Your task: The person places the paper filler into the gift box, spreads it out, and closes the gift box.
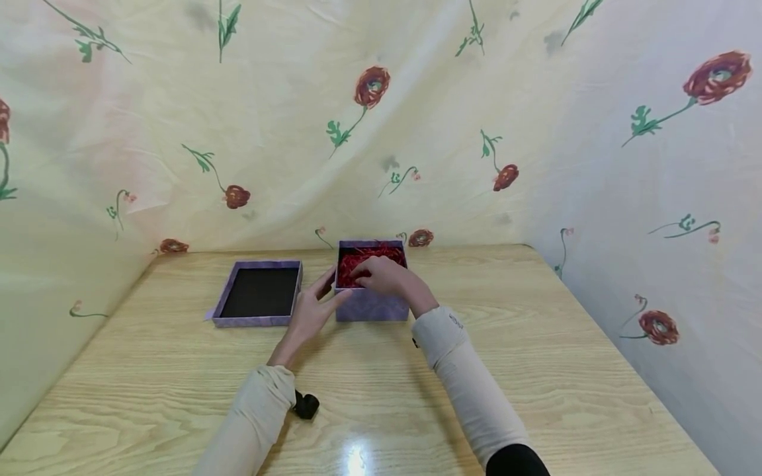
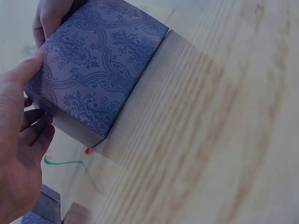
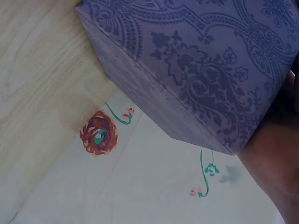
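Note:
A purple, damask-patterned box (image 1: 372, 305) stands uncovered towards the back of the table, filled with red shredded paper (image 1: 381, 252). At its front left corner is my left hand (image 1: 311, 311), thumb against the front near the rim and fingers along the left side. In the left wrist view, the left thumb (image 2: 29, 70) touches the box's edge. My right hand (image 1: 383, 274) reaches over the front rim, its bent fingers down at the red shreds. Whether they pinch any is hidden. The right wrist view mostly shows the box's outer walls (image 3: 196, 70).
Left of the box lies its purple lid (image 1: 253, 322), dark inside facing up. A flower-printed cloth (image 1: 286, 119) hangs close behind the box and along the sides. Light wood tabletop (image 1: 536, 344) extends to the right and front.

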A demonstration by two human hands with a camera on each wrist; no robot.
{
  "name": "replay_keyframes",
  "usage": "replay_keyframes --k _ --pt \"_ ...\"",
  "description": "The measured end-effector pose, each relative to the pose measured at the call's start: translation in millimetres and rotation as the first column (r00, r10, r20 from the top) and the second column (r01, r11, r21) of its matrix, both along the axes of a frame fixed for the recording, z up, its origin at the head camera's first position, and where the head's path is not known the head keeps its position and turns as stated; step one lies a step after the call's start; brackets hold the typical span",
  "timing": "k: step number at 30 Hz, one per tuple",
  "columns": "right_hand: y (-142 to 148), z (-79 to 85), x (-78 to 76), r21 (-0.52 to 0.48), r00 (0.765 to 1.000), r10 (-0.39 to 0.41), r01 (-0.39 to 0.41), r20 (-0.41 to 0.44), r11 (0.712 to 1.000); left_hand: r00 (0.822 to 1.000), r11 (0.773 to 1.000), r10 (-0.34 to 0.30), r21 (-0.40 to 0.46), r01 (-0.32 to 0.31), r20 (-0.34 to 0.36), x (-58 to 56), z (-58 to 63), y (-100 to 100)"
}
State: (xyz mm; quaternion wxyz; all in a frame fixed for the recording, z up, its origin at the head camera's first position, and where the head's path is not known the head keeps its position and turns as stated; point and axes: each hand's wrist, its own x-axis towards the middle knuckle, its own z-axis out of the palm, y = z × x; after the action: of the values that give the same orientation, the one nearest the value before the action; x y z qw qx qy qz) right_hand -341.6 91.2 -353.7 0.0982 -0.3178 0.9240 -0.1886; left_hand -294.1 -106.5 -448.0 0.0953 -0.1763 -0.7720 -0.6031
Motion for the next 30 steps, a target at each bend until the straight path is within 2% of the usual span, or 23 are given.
replay_keyframes --k 9,16,21,25,30 --pt "10 1.8 4.7 -0.123 0.999 -0.013 0.01 -0.03 0.992 1.0 1.0 0.011 -0.021 -0.011 -0.002 1.3 -1.2 -1" --pt "17 4.2 14.9 -0.213 0.986 -0.009 -0.027 -0.166 0.977 1.0 0.999 0.023 -0.049 -0.023 -0.003 2.0 1.2 -3" --pt "18 5.7 26.9 -0.264 0.97 -0.03 -0.036 -0.241 0.964 0.999 0.998 0.031 -0.049 -0.03 0.011 6.7 6.6 -11" --pt "11 2.6 37.4 -0.315 0.96 -0.031 -0.062 -0.28 0.947 0.998 0.993 0.062 -0.1 -0.064 -0.029 9.7 11.2 -22" --pt "-5 -7.3 48.9 -0.377 0.965 -0.012 -0.091 -0.263 0.922 0.989 0.973 0.095 -0.198 -0.117 -0.117 14.8 15.0 -43"
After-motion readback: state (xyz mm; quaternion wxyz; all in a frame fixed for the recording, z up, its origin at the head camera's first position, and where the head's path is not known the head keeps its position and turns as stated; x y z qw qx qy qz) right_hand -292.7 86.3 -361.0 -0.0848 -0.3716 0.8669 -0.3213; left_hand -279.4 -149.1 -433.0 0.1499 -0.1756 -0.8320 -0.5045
